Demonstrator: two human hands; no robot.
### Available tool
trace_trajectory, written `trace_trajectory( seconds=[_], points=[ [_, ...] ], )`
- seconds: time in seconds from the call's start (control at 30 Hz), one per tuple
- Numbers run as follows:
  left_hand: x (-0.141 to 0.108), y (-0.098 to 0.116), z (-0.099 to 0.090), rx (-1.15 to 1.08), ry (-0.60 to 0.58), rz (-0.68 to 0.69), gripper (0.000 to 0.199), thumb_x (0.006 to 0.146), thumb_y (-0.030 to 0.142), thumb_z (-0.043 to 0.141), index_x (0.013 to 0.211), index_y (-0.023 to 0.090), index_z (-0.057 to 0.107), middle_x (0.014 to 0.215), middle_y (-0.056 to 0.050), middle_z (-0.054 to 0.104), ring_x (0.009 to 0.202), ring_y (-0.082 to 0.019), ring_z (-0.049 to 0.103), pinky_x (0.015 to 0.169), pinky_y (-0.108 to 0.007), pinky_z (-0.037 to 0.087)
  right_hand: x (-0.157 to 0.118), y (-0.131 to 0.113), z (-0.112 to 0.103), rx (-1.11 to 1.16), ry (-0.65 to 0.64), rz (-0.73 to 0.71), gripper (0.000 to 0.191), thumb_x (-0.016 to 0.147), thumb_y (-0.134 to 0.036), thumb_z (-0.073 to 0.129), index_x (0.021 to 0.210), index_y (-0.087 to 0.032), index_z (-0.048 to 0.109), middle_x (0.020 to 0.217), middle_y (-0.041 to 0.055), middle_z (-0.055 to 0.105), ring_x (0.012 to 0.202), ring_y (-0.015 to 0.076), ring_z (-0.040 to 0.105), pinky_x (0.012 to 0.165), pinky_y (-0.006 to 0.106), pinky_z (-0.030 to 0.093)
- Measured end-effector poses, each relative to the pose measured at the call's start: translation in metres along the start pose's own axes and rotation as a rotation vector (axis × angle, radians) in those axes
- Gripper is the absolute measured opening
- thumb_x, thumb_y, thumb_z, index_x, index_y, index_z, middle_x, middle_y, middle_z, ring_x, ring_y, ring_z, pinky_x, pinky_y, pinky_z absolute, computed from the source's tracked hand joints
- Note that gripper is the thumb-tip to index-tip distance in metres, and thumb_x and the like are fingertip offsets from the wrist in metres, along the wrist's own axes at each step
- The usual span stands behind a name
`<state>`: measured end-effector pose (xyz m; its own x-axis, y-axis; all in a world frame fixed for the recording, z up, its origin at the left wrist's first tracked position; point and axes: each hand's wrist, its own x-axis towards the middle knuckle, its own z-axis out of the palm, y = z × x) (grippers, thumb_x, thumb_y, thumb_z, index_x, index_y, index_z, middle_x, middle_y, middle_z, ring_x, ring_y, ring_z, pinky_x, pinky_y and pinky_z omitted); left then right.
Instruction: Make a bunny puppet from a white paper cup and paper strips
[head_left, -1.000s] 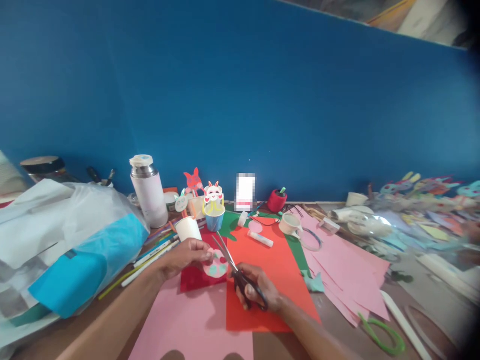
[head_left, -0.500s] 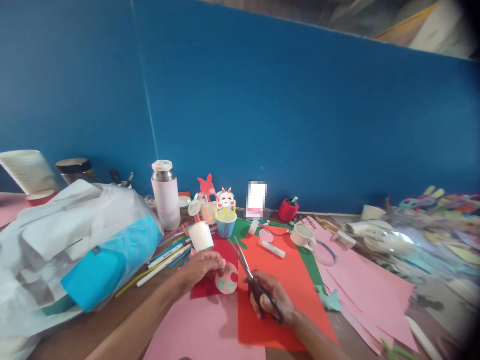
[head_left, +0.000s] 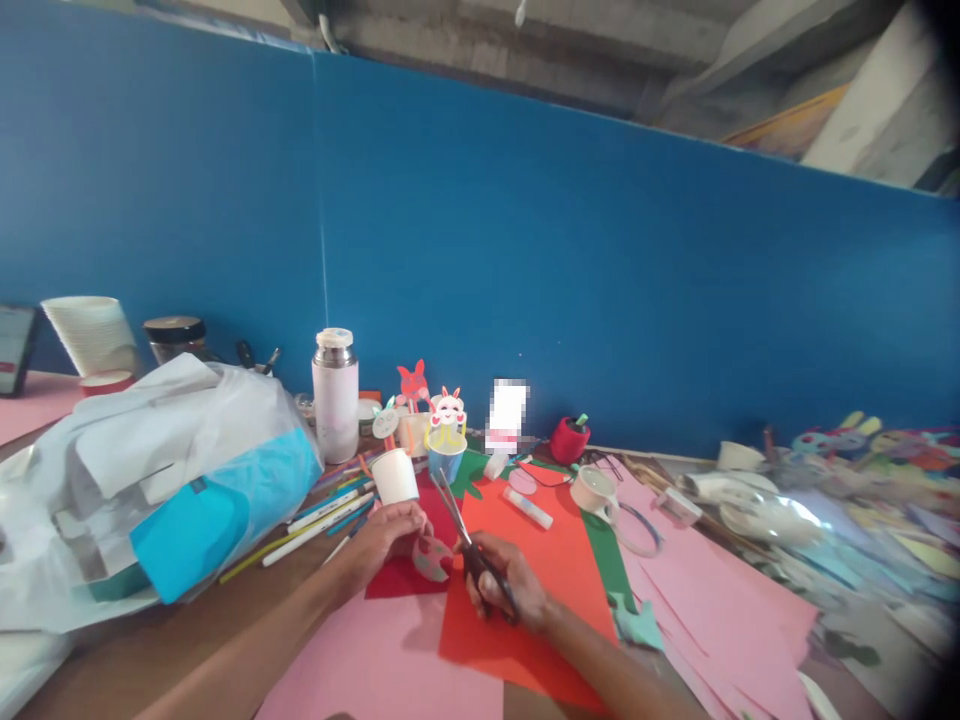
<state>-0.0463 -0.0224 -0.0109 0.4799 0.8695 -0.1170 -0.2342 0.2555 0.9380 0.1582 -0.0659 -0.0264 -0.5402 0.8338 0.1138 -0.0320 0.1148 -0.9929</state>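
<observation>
My left hand point(head_left: 391, 532) pinches a small rounded pink paper cut-out point(head_left: 430, 558) with darker patches, held over a dark red sheet point(head_left: 405, 580). In my right hand point(head_left: 504, 580) is a pair of black-handled scissors point(head_left: 472, 550), with the blades pointing up and away to the left. The blades look slightly apart, and they are beside the cut-out rather than visibly on it. Under my right hand lies an orange-red paper sheet point(head_left: 555, 600). A white paper cup point(head_left: 394, 477) lies tilted just beyond my left hand.
A flask point(head_left: 335, 400) stands behind several pens point(head_left: 319, 525). To the left is a plastic bag point(head_left: 247, 440) of paper. A blue cup point(head_left: 447, 462) holds a rabbit figure. A glue stick point(head_left: 528, 508), a mug point(head_left: 592, 490) and pink sheets point(head_left: 697, 610) lie to the right.
The camera view has tilted up and shifted left. The cut-out has turned in my left hand and shows less of its face. The scissors stay in my right hand.
</observation>
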Motion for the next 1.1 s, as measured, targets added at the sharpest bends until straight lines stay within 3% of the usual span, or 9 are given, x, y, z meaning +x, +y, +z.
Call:
trace_trajectory(
  seconds=[0.17, 0.53, 0.77, 1.1],
  points=[
    [-0.003, 0.0, 0.002, -0.02, 0.021, 0.007, 0.024, 0.068, 0.035, 0.063, 0.064, 0.013, 0.053, 0.06, -0.001, 0.057, 0.058, -0.013, 0.056, 0.055, -0.023, 0.037, 0.0, 0.0, -0.007, -0.035, -0.004, -0.017, 0.062, 0.067, -0.063, 0.053, 0.105, -0.014, 0.044, 0.056, -0.0041, 0.047, 0.043, 0.0063, 0.044, 0.041, 0.019, 0.036],
    [-0.004, 0.004, 0.002, -0.085, -0.055, 0.105, 0.017, 0.07, 0.025, 0.062, 0.064, 0.013, 0.051, 0.06, -0.002, 0.058, 0.051, -0.011, 0.051, 0.052, -0.024, 0.036, -0.002, -0.017, -0.003, -0.054, -0.05, 0.136, 0.055, 0.063, -0.056, 0.06, 0.098, -0.014, 0.051, 0.054, -0.0052, 0.048, 0.041, 0.0065, 0.046, 0.04, 0.019, 0.038],
    [0.0, 0.001, 0.004, -0.063, -0.07, 0.064, 0.022, 0.07, 0.027, 0.062, 0.059, 0.012, 0.051, 0.054, -0.003, 0.057, 0.047, -0.013, 0.052, 0.047, -0.025, 0.037, -0.002, -0.019, 0.0, -0.006, -0.078, 0.173, 0.069, 0.053, -0.067, 0.06, 0.094, -0.013, 0.051, 0.05, -0.0056, 0.048, 0.04, 0.007, 0.045, 0.04, 0.02, 0.037],
    [-0.002, 0.009, 0.009, 0.017, -0.065, 0.026, 0.026, 0.066, 0.032, 0.066, 0.057, 0.011, 0.052, 0.05, -0.003, 0.057, 0.044, -0.012, 0.05, 0.042, -0.023, 0.035, -0.003, -0.011, -0.003, 0.005, -0.109, 0.156, 0.069, 0.056, -0.069, 0.057, 0.096, -0.013, 0.049, 0.052, -0.0041, 0.049, 0.041, 0.0072, 0.046, 0.04, 0.019, 0.036]
  ],
)
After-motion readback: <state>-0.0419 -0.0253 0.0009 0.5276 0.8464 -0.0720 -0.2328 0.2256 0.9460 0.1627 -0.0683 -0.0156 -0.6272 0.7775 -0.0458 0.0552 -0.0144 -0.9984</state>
